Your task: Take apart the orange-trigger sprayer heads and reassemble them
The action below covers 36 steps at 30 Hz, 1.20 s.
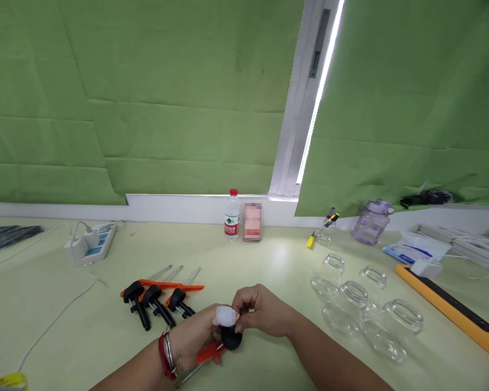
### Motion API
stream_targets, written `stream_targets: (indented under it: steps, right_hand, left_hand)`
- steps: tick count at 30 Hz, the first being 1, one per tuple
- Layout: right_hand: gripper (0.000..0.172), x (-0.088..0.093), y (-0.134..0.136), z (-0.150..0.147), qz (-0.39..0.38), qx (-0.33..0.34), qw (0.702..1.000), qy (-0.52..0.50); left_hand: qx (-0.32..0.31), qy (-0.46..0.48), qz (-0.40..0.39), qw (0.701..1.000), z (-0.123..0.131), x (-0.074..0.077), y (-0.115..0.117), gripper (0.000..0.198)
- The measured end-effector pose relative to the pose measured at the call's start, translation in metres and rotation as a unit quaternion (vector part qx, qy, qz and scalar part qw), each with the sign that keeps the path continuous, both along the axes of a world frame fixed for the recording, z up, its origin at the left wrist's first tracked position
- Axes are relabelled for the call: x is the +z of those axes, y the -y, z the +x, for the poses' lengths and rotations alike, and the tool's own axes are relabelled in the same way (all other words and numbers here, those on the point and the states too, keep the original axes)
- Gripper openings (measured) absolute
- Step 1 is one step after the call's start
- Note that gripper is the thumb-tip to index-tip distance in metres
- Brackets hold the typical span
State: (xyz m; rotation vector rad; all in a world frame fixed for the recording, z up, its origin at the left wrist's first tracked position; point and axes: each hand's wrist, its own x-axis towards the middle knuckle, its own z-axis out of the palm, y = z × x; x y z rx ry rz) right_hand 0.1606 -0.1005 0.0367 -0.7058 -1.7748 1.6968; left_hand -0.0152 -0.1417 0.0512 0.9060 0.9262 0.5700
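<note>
My left hand [195, 331] is closed round a part with a black round cap [231, 339], an orange strip [208, 353] and a thin metal rod. On top of the cap sits a small whitish translucent piece [225, 315]. The fingers of my right hand [264, 309] pinch at the edge of this piece and the cap; what lies exactly between the fingertips is hidden. Left of my hands, several similar black parts [151, 296] with orange strips [193, 288] and metal rods rest on the table.
Several clear containers [354, 292] stand and lie at the right. Beyond them are an orange-and-black bar [452, 309], a purple jug [370, 222] and screwdrivers [328, 220] in a jar. A water bottle [232, 217] stands at the back; a power strip [101, 244] lies left.
</note>
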Motion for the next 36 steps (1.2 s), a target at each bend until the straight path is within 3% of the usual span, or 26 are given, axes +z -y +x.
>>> stream_targets:
  steps: [36]
  right_hand:
    - [0.03,-0.0059,-0.0017,-0.0009,-0.067,0.01,0.997,-0.046]
  left_hand:
    - [0.014,-0.015,-0.015,1.0,-0.0005,-0.0022,-0.0028,0.032]
